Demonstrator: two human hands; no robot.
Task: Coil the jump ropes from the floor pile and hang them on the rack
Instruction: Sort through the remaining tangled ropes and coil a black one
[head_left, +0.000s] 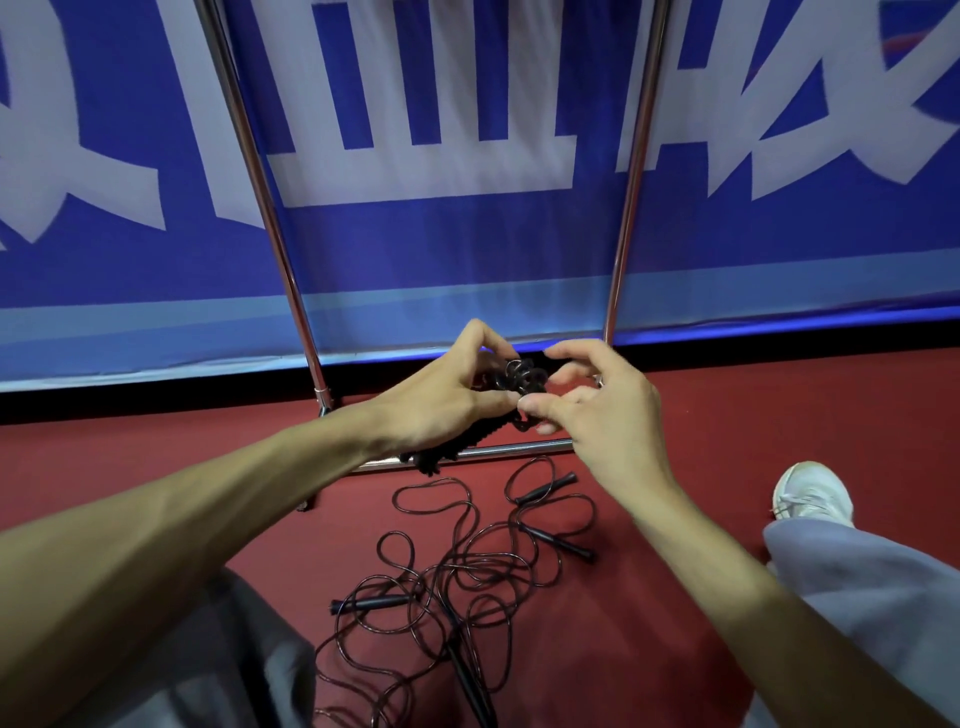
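A tight bundle of coiled black jump rope (522, 376) is held in front of me, above the rack's bottom bar. My left hand (441, 400) grips the bundle, whose black handles (441, 454) stick out below the palm. My right hand (597, 410) pinches the rope's coils at the bundle's right side with thumb and fingers. On the red floor below lies a tangled pile of black jump ropes (457, 582) with several handles. The chrome rack (291, 270) stands against the wall, its two uprights rising out of view.
A blue banner (467, 249) with large white characters covers the wall behind the rack. My grey trouser legs fill the lower left and right corners, and a white shoe (810, 493) rests on the floor at right.
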